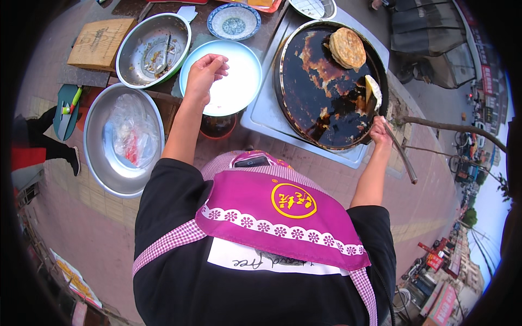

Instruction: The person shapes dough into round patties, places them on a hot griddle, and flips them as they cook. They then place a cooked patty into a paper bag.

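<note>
My left hand (208, 74) has curled fingers over a white round dish (231, 92) with a pale blue rim; whether anything small is between them is unclear. My right hand (379, 129) grips a long metal-handled tool (402, 155) at the right rim of a large black oily griddle (310, 92). The tool's light yellow and white end (373, 92) rests inside that rim. A stack of golden-brown flatbreads (348, 48) lies at the griddle's upper right, on browned scraps and dark oil.
Left are a metal bowl (138, 60) with scraps, a basin (95, 136) holding plastic bags, a wooden block (100, 41) and another person's legs (54, 144). Behind stand a patterned bowl (234, 22) and strainer tray (312, 8). Branches (462, 127) reach in from the right, beside a street.
</note>
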{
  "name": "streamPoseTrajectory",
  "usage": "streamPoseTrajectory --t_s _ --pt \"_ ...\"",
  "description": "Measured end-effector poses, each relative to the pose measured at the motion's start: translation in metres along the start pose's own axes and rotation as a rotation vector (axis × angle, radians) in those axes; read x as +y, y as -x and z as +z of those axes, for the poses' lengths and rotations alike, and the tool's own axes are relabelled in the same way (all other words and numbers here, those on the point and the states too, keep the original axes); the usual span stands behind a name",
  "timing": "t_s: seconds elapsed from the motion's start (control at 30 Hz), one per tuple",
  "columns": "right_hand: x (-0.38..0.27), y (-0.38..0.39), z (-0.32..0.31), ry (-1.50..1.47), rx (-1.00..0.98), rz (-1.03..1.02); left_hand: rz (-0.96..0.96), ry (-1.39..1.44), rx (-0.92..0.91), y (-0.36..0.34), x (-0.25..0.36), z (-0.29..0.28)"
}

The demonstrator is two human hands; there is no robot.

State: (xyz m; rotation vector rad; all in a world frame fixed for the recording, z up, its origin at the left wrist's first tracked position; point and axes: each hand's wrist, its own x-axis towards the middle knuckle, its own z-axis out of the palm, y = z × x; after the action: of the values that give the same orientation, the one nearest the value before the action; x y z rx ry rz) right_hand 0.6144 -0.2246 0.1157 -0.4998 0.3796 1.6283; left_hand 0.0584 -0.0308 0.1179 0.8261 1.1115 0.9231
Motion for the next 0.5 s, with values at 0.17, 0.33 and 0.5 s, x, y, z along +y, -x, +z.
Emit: streamPoseTrajectory --t_s 0.17,0.33,0.5 --pt "0.033 0.004 -0.011 0.278 0.357 0.132 0.016 0.001 -0.009 -0.003 -0.003 -0.006" --pt "0.067 0.009 -0.012 0.731 0.216 0.122 0.04 0.005 0.003 -0.003 0.002 -0.009" --pt "0.07 -0.001 -0.008 1.244 0.609 -0.16 0.093 -0.01 -0.006 0.001 0.008 -0.008"
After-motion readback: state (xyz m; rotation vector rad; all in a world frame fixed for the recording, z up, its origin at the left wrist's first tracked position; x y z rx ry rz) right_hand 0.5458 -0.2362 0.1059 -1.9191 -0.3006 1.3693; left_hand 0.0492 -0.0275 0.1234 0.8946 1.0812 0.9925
